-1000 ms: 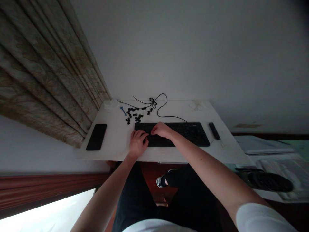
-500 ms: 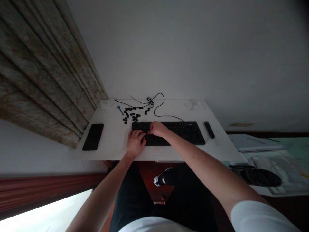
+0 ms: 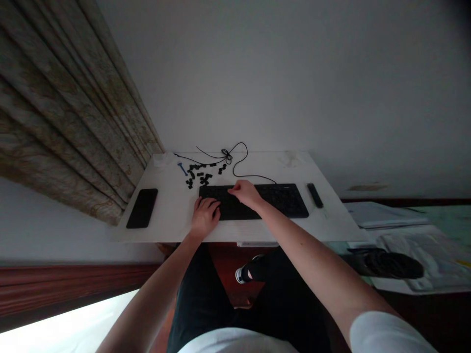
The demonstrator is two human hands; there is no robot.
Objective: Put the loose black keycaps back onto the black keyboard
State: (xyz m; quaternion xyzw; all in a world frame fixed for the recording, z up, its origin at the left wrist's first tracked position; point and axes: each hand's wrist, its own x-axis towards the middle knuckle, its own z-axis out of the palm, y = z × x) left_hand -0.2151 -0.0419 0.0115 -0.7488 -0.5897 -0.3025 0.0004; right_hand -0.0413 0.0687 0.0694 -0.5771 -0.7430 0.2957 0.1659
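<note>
The left hand [image 3: 204, 217] rests half-curled on the left end of a black keyboard [image 3: 279, 197], its fingertips [image 3: 215, 204] on the keys. The right hand [image 3: 246, 193] lies further along, fingers [image 3: 233, 189] bunched and touching the keys (whether either hand grips anything cannot be told). The keyboard sits mid-counter [image 3: 172, 211], nearer the front edge. Loose black keycaps [image 3: 196, 171] lie just behind its left end, near a blue tool [image 3: 182, 169] and a looped black cable [image 3: 227, 157].
</note>
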